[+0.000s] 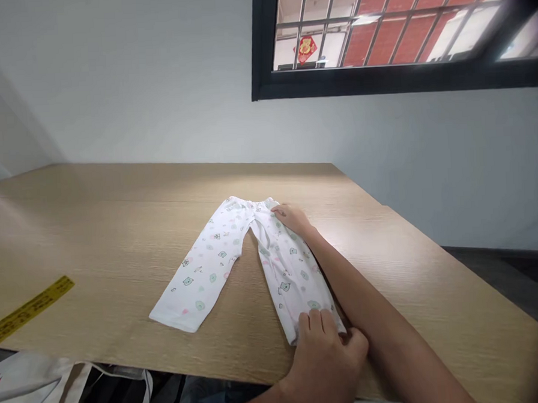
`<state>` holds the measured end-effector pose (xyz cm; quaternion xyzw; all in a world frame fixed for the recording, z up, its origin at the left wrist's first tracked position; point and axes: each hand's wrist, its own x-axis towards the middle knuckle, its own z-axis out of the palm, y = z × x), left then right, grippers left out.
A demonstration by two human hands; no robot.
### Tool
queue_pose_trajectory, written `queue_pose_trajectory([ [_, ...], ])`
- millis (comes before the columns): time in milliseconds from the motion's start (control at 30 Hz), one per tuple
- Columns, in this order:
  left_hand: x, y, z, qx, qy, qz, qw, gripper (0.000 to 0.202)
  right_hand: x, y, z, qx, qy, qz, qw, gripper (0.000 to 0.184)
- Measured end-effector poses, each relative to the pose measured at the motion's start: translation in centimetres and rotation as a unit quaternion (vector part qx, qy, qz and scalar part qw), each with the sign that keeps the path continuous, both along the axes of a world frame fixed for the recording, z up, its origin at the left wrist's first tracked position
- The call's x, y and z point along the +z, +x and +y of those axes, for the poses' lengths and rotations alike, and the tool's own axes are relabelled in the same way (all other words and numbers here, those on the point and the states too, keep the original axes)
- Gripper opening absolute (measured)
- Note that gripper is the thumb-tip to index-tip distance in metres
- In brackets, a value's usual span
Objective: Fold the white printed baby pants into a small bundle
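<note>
A pair of small white trousers (215, 252) with a print of little animals and pastel spots lies spread on the table, waistband away from me and legs apart. My left hand (324, 355) is closed on the hem of the right-hand leg, fingers curled over the cloth and thumb at its outer side. Farther off, my right hand (292, 218) holds the outer edge of the trousers just below the waistband, its fingertips bent onto the fabric. My right forearm runs along the outside of that leg. The left-hand leg lies flat, touched by neither hand.
The wooden table (117, 233) reaches back to a pale wall. A yellow tape strip with dark print (31, 311) is at the left. Below the near edge hangs a white bag (30, 388). A dark-framed, barred window (380, 81) is above.
</note>
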<state>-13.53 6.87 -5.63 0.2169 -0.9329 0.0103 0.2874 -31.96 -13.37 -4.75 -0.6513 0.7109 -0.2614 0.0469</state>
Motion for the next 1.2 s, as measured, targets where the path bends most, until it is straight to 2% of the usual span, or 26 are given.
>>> queue_pose_trajectory([
  [100, 0.0, 0.1, -0.5, -0.012, 0.035, -0.012, 0.999, 0.006, 0.1, 0.0, 0.2, 0.003, -0.022, -0.03, 0.999, 0.023],
  [200, 0.2, 0.1, -0.9, -0.035, 0.168, -0.005, 0.985, 0.005, 0.3, 0.2, 0.2, 0.006, -0.04, -0.054, 0.998, 0.021],
  [267, 0.6, 0.3, -1.2, -0.041, 0.283, 0.045, 0.957, 0.007, 0.9, 0.6, 0.1, -0.012, -0.044, -0.082, 0.996, 0.022],
  [333, 1.3, 1.0, -1.6, -0.032, 0.374, 0.116, 0.92, 0.007, 1.9, 1.2, 0.0, -0.056, -0.036, -0.159, 0.985, 0.024],
  [433, 3.1, 3.4, -2.3, -0.006, 0.48, 0.224, 0.848, 0.008, 4.2, 2.8, -0.1, -0.1, -0.011, -0.35, 0.931, 0.027],
  [533, 5.1, 6.9, -3.4, 0.091, 0.515, 0.349, 0.777, 0.026, 6.3, 4.6, -1.0, -0.07, 0.001, -0.471, 0.879, 0.032],
  [600, 6.0, 9.5, -4.4, 0.179, 0.5, 0.417, 0.737, 0.035, 7.0, 6.2, -2.2, -0.046, -0.004, -0.501, 0.864, 0.034],
  [667, 6.1, 12.0, -5.6, 0.25, 0.482, 0.448, 0.71, 0.039, 7.0, 8.0, -3.9, -0.032, -0.01, -0.509, 0.86, 0.037],
  [767, 4.7, 15.3, -7.7, 0.348, 0.452, 0.426, 0.702, 0.037, 5.6, 11.3, -6.2, -0.019, -0.001, -0.497, 0.867, 0.036],
  [867, 2.8, 17.7, -9.5, 0.422, 0.42, 0.339, 0.728, 0.026, 3.1, 14.1, -7.6, -0.002, 0.005, -0.48, 0.877, 0.03],
  [933, 2.2, 18.6, -10.3, 0.46, 0.4, 0.286, 0.74, 0.018, 1.5, 15.3, -8.0, 0.005, -0.001, -0.465, 0.885, 0.029],
  [1067, 2.8, 19.0, -10.7, 0.511, 0.394, 0.24, 0.725, 0.011, -0.5, 15.9, -8.3, 0.008, -0.015, -0.423, 0.906, 0.033],
  [1200, 3.5, 18.8, -10.6, 0.529, 0.381, 0.204, 0.73, 0.009, -1.0, 15.5, -8.4, 0.033, -0.021, -0.351, 0.936, 0.036],
])
